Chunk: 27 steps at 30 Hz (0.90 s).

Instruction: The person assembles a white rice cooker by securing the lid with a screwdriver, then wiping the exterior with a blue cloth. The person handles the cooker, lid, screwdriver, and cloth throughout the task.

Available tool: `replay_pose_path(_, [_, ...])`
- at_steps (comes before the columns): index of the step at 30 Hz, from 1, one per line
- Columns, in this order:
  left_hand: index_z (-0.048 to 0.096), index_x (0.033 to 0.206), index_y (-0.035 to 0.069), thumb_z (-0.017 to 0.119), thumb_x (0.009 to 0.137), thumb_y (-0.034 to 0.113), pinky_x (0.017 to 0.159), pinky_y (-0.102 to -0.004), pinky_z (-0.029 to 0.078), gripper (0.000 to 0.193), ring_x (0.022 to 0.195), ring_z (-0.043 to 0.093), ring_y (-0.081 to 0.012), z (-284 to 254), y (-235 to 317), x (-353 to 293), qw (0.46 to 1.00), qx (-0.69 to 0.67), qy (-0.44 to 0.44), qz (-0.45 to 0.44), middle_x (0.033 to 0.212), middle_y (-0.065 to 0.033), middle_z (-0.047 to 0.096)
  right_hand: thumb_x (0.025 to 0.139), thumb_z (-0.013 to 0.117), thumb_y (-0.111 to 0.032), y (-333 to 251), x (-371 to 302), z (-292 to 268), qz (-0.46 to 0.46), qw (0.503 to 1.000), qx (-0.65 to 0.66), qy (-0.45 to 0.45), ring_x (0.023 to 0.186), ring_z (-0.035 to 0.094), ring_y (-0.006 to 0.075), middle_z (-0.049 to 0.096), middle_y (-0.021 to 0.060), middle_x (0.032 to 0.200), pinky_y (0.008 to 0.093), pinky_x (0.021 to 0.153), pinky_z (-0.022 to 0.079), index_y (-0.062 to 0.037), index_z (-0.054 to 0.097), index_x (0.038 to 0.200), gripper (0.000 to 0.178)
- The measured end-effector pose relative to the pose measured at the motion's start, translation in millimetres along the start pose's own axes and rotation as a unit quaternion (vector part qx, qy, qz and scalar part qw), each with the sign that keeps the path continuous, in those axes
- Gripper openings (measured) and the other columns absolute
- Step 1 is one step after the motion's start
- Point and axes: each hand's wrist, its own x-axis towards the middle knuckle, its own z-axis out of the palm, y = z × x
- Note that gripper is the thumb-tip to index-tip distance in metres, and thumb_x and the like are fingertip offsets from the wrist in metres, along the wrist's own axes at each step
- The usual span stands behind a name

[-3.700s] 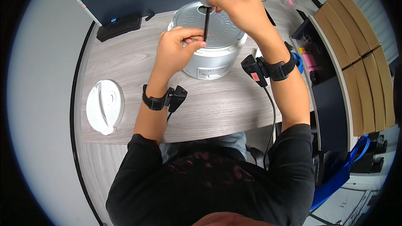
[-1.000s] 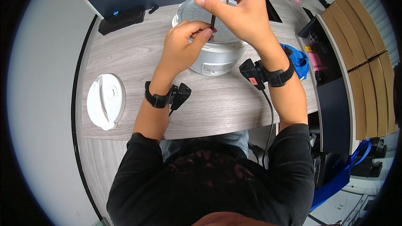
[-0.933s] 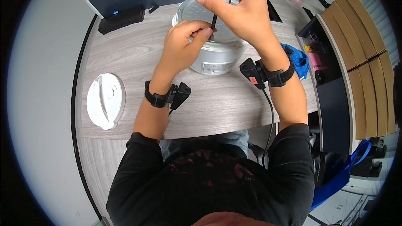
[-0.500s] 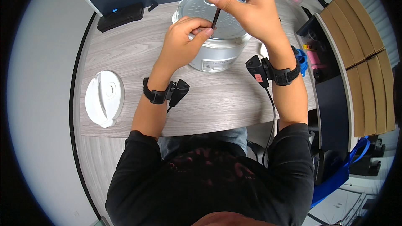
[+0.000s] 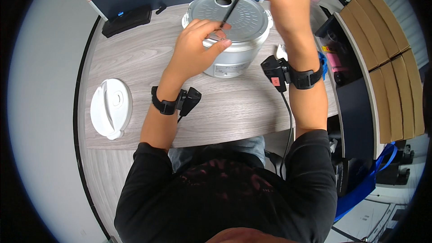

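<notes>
Ideally held upright, the screwdriver (image 5: 233, 7) leans in the closed right hand (image 5: 289, 0) — left hand (image 5: 194, 48) part-open beside its tip, at the rice cooker's (image 5: 235, 57) rim.

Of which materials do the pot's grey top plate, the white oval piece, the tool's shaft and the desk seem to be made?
Top plate: probably metal; grey with satin sheen and stamped-looking pattern.
White oval piece: likely plastic; smooth, with moulded-looking curves.
Shaft: perhaps steel; slim, straight and dark, finish too blurred.
Desk: matte wood grain; wood or laminate, unclear.
</notes>
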Motion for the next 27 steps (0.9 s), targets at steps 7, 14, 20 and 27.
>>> replay_pose_path(7, [0.074,0.103,0.011,0.09,0.068,0.027,0.084,-0.0365,0.045,0.041,0.096,0.055,-0.0244,24.1,14.9,-12.1,0.988,0.14,0.041,0.043,0.098,-0.0023,0.063,0.091,0.075,-0.028,40.6,-50.4,-70.0,0.103,0.984,-0.148,-0.005,0.075,0.06,0.0098,0.069,0.0037,0.085,0.0255,0.069,0.048,-0.0009,0.073,0.098,0.028])
replay_pose_path(14, [0.072,0.099,0.012,0.09,0.066,0.022,0.09,-0.0367,0.043,0.039,0.099,0.053,-0.0243,17.3,-0.1,-14.4,0.991,0.129,0.036,0.028,0.1,-0.0018,0.061,0.09,0.072,-0.027,86.0,-74.7,-95.1,0.127,0.979,-0.158,-0.011,0.088,0.062,0.014,0.071,0.0052,0.096,0.0305,0.08,0.049,-0.0044,0.076,0.107,0.029])
replay_pose_path(20, [0.071,0.099,0.013,0.087,0.069,0.014,0.1,-0.0392,0.043,0.034,0.107,0.052,-0.0243,-37.0,-20.2,-13.8,0.996,0.013,-0.083,-0.019,0.108,-0.0003,0.061,0.09,0.068,-0.036,81.9,-72.6,-95.3,0.14,0.982,-0.117,-0.054,0.094,0.057,0.0133,0.074,0.0088,0.113,0.0305,0.085,0.046,-0.0044,0.072,0.115,0.041])
replay_pose_path(27, [0.07,0.11,0.014,0.079,0.072,0.003,0.111,-0.0427,0.041,0.041,0.136,0.045,-0.0304,-92.7,-52.7,-18.1,0.986,0.127,-0.099,-0.034,0.143,-0.007,0.054,0.091,0.068,-0.036,84.8,-80.6,-69.4,0.117,0.98,-0.079,-0.138,0.1,0.06,0.0158,0.073,0.0108,0.118,0.034,0.092,0.049,-0.0037,0.067,0.125,0.047])
